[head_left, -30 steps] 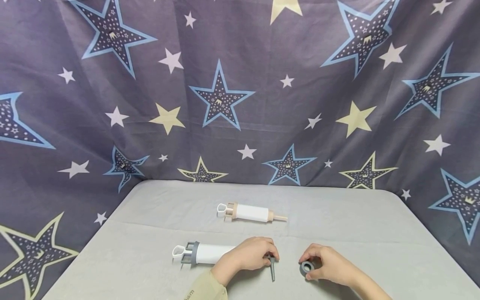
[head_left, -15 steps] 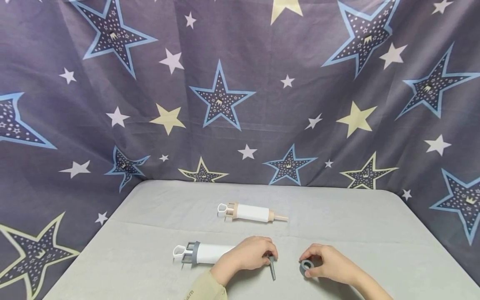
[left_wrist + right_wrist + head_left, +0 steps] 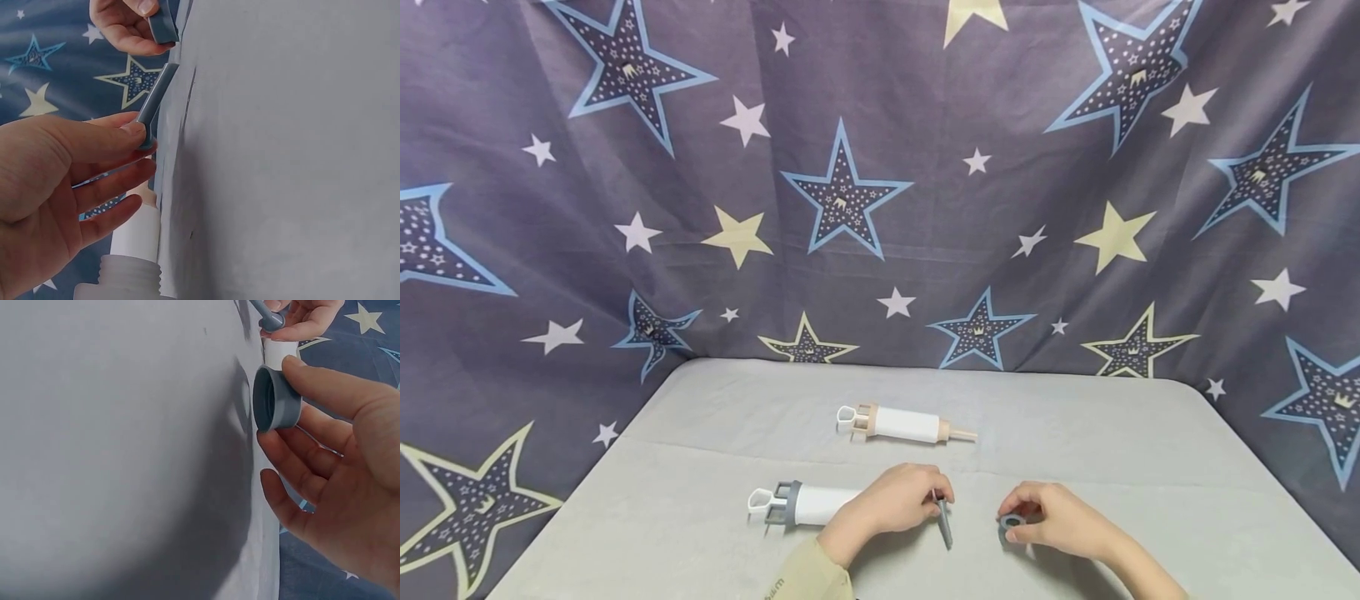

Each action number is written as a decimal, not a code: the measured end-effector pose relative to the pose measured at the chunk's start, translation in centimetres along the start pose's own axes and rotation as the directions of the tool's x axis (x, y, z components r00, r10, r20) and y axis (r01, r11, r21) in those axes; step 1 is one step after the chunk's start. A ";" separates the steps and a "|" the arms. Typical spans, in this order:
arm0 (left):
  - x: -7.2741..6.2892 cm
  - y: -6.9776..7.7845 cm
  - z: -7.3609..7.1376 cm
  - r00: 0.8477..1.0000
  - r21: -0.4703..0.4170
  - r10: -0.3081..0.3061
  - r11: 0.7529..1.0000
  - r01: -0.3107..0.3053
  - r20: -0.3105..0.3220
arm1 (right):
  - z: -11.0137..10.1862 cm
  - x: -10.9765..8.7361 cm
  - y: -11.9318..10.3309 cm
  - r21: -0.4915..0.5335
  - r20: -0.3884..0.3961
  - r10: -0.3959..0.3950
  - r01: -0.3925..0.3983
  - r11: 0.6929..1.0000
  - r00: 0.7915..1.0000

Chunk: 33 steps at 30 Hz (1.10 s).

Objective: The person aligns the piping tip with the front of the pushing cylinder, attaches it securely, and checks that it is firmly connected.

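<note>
"Dark star-printed fabric [image 3: 910,100] fills the upper part of the head view, behind a pale tabletop [image 3: 1112,442]. What does the left hand [image 3: 901,502] have?"

"A slim gray nozzle [image 3: 157,94], its grip a pinch between thumb and fingers. The narrow end tilts to the upper right of the left wrist frame; in the head view the piece sits at lower center, slanting toward the bottom edge."

"And the right hand [image 3: 1063,521]?"

"That grip holds a hollow gray ring [image 3: 282,400] between thumb and fingers, the opening facing left in the right wrist frame. It appears right of lower center in the head view, near the nozzle but apart. Whether it touches the tabletop, I cannot tell."

"What lies around them?"

"A white tube with a gray collar [image 3: 822,505] rests on its side at lower center-left of the head view, its right end hidden by the left hand. A threaded white end [image 3: 129,276] shows at the lower left of the left wrist frame. Farther up, well clear of both hands, lies a white tube with beige fittings [image 3: 906,424], thin tip to the right."
</note>
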<state>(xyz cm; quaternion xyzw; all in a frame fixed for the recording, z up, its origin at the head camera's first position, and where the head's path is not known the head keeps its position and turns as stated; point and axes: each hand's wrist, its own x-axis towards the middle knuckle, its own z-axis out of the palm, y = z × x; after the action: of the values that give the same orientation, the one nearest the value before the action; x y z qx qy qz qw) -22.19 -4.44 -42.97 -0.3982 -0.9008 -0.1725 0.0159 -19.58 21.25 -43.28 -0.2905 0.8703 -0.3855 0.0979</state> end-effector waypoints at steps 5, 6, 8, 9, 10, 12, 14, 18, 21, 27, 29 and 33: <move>0.1 -0.1 -0.1 1.000 -0.022 -0.012 1.000 0.011 -0.028 | -0.3 0.1 -0.2 -0.037 -0.025 -0.046 0.045 0.998 0.999; 0.1 -0.2 0.0 0.999 -0.022 -0.015 1.000 0.014 -0.036 | -0.3 0.1 -0.3 -0.047 -0.035 -0.054 0.052 0.998 0.998; 0.2 -0.2 -0.1 0.998 -0.018 -0.023 1.000 0.022 -0.053 | -0.4 0.3 -0.4 -0.064 -0.052 -0.063 0.059 0.996 0.997; 0.2 -0.2 -0.1 0.998 -0.018 -0.027 1.000 0.025 -0.061 | -0.4 0.3 -0.4 -0.069 -0.060 -0.066 0.061 0.996 0.996; 0.3 -0.2 -0.1 0.997 -0.017 -0.031 0.999 0.030 -0.070 | -0.5 0.4 -0.4 -0.074 -0.067 -0.067 0.062 0.995 0.996; 0.3 -0.2 -0.2 0.996 -0.021 -0.042 0.999 0.041 -0.082 | -0.5 0.5 -0.5 -0.080 -0.080 -0.071 0.065 0.995 0.994; 0.4 -0.2 -0.3 0.995 -0.025 -0.054 0.998 0.052 -0.086 | -0.4 0.6 -0.5 -0.084 -0.093 -0.081 0.073 0.994 0.992; 0.4 -0.3 -0.3 0.993 -0.034 -0.080 0.996 0.077 -0.090 | -0.4 0.7 -0.7 -0.076 -0.122 -0.095 0.087 0.993 0.988; 0.4 -0.3 -0.4 0.990 -0.051 -0.095 0.995 0.090 -0.100 | -0.4 0.9 -0.9 -0.070 -0.150 -0.088 0.078 0.994 0.985; 0.5 -0.5 -0.7 0.981 -0.071 -0.134 0.990 0.125 -0.143 | -0.4 1.6 -1.1 -0.077 -0.224 -0.070 0.053 0.996 0.972; 0.5 -0.6 -0.7 0.977 -0.067 -0.141 0.989 0.132 -0.160 | -0.3 1.9 -1.1 -0.076 -0.246 -0.066 0.049 0.996 0.967; 0.7 -0.7 -0.8 0.971 -0.057 -0.140 0.990 0.132 -0.192 | -0.2 2.1 -1.3 -0.056 -0.276 -0.061 0.047 0.997 0.959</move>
<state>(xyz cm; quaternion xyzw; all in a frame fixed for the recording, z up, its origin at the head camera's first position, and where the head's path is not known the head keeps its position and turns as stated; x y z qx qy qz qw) -23.24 -4.66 -42.26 -0.3168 -0.9161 -0.2310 0.0838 -20.83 19.45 -42.04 -0.2596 0.8764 -0.4034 -0.0429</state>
